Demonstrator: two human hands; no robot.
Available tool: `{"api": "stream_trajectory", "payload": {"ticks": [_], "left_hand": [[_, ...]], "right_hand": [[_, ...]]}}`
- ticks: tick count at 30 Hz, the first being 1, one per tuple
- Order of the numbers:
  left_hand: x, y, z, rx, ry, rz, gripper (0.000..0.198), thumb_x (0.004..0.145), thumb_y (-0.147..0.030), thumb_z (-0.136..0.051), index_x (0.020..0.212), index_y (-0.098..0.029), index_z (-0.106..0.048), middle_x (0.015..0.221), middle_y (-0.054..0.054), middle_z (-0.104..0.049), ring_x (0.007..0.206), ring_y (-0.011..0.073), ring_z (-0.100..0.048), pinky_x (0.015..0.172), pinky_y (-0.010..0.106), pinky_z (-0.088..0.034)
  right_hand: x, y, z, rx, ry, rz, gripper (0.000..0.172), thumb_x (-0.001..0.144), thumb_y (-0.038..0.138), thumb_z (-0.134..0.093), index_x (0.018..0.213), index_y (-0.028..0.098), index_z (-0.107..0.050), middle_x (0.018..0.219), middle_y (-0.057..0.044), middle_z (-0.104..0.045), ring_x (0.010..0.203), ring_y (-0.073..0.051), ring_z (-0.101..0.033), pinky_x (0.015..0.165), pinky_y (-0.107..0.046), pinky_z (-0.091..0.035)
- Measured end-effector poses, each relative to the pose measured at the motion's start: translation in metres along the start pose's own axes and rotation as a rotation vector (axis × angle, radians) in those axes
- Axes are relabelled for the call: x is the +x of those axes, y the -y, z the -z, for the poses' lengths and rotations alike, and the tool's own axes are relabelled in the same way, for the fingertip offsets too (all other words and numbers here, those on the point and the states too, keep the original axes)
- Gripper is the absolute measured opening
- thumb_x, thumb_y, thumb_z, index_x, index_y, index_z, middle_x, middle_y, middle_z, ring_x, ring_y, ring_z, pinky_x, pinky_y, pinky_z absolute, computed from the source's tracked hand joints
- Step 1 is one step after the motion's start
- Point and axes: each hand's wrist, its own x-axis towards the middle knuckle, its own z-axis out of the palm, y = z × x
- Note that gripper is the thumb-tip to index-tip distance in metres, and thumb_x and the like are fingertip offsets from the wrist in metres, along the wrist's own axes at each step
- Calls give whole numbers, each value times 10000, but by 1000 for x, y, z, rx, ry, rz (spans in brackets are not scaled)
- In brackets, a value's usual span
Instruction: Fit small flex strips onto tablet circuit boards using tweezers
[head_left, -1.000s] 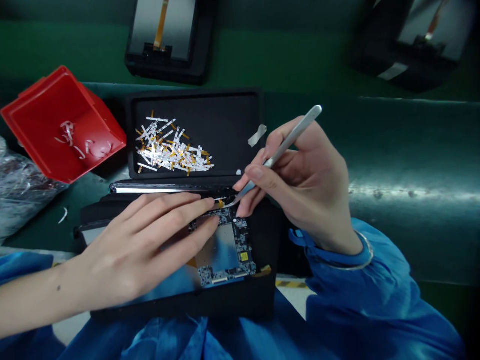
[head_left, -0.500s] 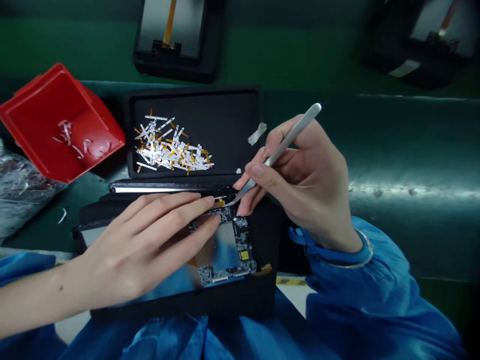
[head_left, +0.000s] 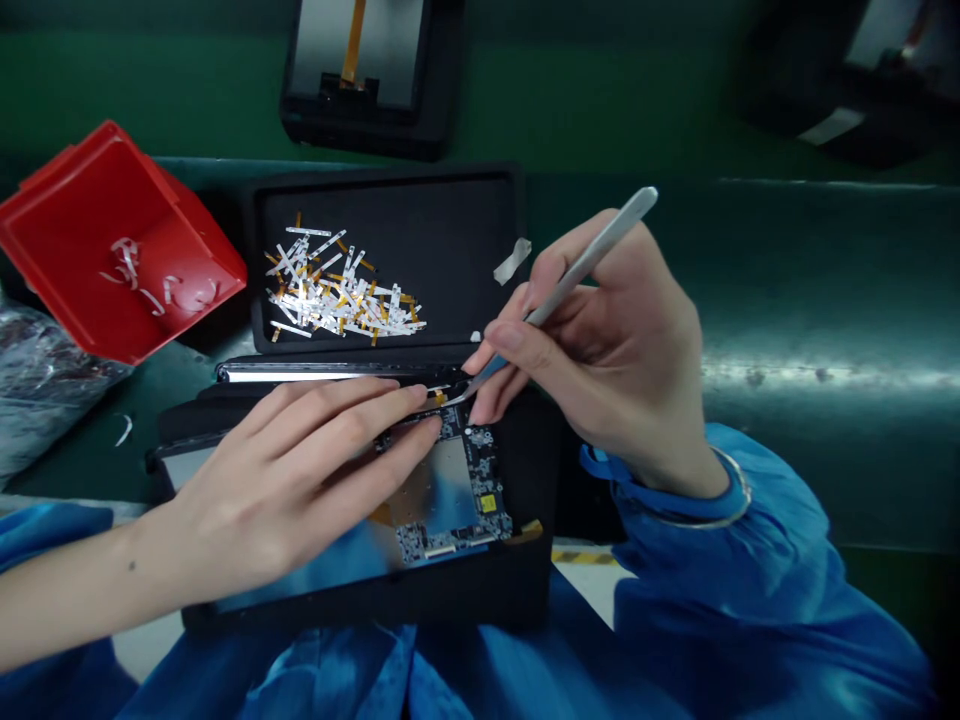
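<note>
This is an electronics assembly workshop, laid out like a factory production line. A long green workbench [head_left: 787, 280] carries black foam trays [head_left: 457, 210], one holding an exposed circuit board [head_left: 454, 490]. Steel tweezers [head_left: 592, 265], a red plastic bin [head_left: 75, 230] of scraps and a heap of white and amber film strips [head_left: 337, 300] are in use, alongside a blue cleanroom smock [head_left: 675, 600] with a wrist strap [head_left: 660, 518] and yellow-and-black floor tape [head_left: 583, 557].
</note>
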Motion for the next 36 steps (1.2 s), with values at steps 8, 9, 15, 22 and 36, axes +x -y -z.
{"api": "stream_trajectory", "payload": {"ticks": [8, 9, 15, 22, 36], "left_hand": [[-1, 0, -2, 21, -26, -18, 345, 973, -132, -520, 1316, -124, -558, 1368, 131, -602, 1277, 284, -546, 991, 438, -497], [-1, 1, -3, 23, -27, -17, 346, 976, -135, -516, 1319, -127, -557, 1372, 129, -600, 1280, 281, -545, 989, 436, -500], [-2, 2, -5, 35, -49, -22, 338, 991, -170, -498, 1323, -154, -561, 1389, 109, -594, 1280, 269, -547, 996, 426, -503], [0, 0, -2, 29, -12, 7, 328, 987, -141, -506, 1311, -150, -555, 1373, 109, -608, 1293, 264, -540, 999, 422, -503], [0, 0, -1, 51, -19, 1, 358, 974, -145, -534, 1331, -161, -549, 1339, 104, -638, 1276, 263, -565, 950, 409, -538]], "right_hand": [[0, 2, -1, -20, -18, -42, 356, 827, 397, -754, 881, 264, -428, 689, 88, -650, 494, -104, -659, 427, -218, -570], [0, 3, -1, -25, -21, -40, 359, 821, 395, -759, 874, 264, -429, 687, 87, -648, 496, -107, -661, 425, -221, -570], [2, 1, 0, -52, -35, -56, 346, 815, 417, -755, 871, 259, -453, 663, 84, -652, 464, -101, -640, 403, -216, -555], [-2, 6, -1, -56, -6, 33, 330, 816, 286, -773, 887, 260, -452, 678, 82, -609, 559, -118, -685, 446, -206, -576], [7, 6, 1, -48, 50, -24, 409, 770, 412, -805, 843, 261, -431, 653, 77, -641, 495, -124, -663, 386, -226, -550]]}}
